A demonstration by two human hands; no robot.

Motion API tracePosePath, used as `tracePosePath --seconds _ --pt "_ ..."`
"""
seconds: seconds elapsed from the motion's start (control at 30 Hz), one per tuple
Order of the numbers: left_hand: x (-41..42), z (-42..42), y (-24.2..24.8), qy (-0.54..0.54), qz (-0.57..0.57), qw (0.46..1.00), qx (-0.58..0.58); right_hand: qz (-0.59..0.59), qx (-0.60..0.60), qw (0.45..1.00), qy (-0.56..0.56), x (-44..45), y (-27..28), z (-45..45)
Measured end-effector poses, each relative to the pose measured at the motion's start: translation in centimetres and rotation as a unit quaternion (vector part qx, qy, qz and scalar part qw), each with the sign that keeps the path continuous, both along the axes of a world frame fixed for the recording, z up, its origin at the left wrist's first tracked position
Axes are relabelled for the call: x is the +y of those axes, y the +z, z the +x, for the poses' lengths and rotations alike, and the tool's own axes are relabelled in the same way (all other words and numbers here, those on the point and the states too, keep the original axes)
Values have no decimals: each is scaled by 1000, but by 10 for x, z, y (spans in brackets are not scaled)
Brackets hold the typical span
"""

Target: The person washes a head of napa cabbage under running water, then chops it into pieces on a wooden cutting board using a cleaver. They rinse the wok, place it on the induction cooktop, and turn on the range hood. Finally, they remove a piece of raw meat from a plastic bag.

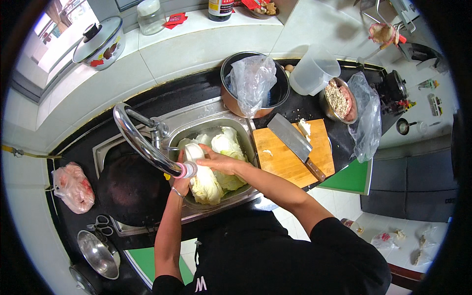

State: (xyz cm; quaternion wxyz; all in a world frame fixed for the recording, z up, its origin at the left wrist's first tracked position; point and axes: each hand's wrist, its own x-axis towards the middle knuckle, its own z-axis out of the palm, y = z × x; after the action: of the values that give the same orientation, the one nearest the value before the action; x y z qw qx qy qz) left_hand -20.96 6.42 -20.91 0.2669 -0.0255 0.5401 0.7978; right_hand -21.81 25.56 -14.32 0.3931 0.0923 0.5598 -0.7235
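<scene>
Over the right basin of a stainless steel sink, both hands hold a pale napa cabbage piece. My left hand grips its left side, partly hidden behind the tip of the chrome faucet. On the other side, my right hand has its fingers against the white stem end. More napa cabbage lies in water in the basin, behind and beside the held piece. Whether water is running from the faucet is hard to tell.
Right of the sink, a cleaver lies on a wooden cutting board with cabbage scraps. Behind stand a deep pot with a plastic bag, a plastic jug and a bowl of minced meat. Bagged meat and scissors lie left.
</scene>
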Motion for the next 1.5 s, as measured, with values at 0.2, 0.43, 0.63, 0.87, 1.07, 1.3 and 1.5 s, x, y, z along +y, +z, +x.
tracePosePath --seconds 0.2,0.43,0.63,0.87,1.07,1.3,1.5 --pt "-4 -6 1 -48 91 991 -82 7 114 993 33 10 -27 -10" --pt "-31 -7 -11 -139 94 980 -109 78 138 977 140 42 -29 -32" --pt "-32 -1 -4 -90 137 974 -159 229 134 959 98 37 -32 -40" --pt "-34 -3 0 -107 113 976 -154 121 -10 990 -73 10 -14 -14" --pt "-16 -8 -5 -55 30 993 -103 72 110 991 9 -16 -20 -1" --pt "-23 -7 26 -104 -23 989 -103 10 72 993 98 22 6 -23" --pt "-32 -6 12 -138 -84 977 -141 409 253 833 274 11 0 -36"
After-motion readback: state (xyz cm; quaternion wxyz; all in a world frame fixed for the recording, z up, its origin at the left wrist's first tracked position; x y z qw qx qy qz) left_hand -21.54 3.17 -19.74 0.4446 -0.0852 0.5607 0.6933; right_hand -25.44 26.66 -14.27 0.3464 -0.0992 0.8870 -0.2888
